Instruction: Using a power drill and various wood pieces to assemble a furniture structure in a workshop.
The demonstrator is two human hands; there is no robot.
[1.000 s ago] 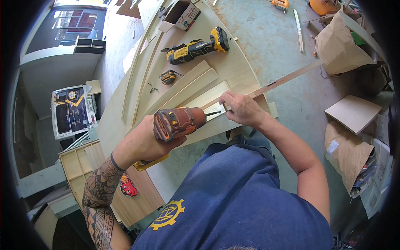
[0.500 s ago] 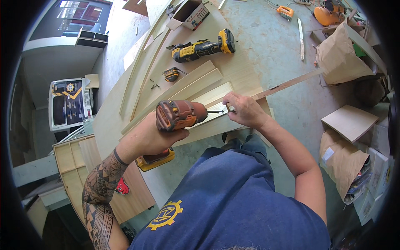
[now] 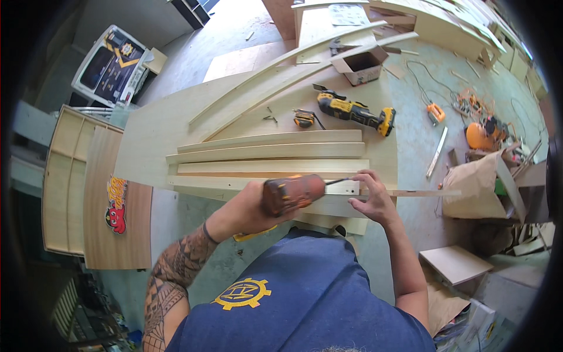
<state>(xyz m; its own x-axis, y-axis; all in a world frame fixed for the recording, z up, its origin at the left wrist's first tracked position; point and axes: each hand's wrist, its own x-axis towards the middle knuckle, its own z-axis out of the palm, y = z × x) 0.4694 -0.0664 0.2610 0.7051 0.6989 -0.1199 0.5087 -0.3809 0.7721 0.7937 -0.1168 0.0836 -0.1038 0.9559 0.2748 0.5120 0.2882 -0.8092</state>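
My left hand [image 3: 251, 202] is wrapped around the grip of a worn orange-red cordless driver [image 3: 296, 192]. A long dark bit points right from its nose, over the end of a pale wooden strip [image 3: 258, 183] with small dark holes. Close to the bit's tip is my right hand [image 3: 375, 198], thumb and forefinger apart, the forefinger at or just beside the tip. Whether that finger touches the bit or a screw is too small to tell. A thin wooden batten [image 3: 425, 193] sticks out rightward past my right hand. More strips [image 3: 270, 151] lie parallel beyond.
On the plywood sheet [image 3: 149, 135] lie a tape measure [image 3: 304, 119], loose screws [image 3: 270, 118], a yellow-black oscillating multi-tool [image 3: 352, 111] and an open cardboard box [image 3: 360, 66]. Paper sacks [image 3: 475, 183] and boards stand at right. An orange power tool [image 3: 435, 113] rests on the floor.
My view has swung, so the strips now run nearly level. My right thumb and forefinger have opened from a pinch at the strip's end. The driver stays in my left hand.
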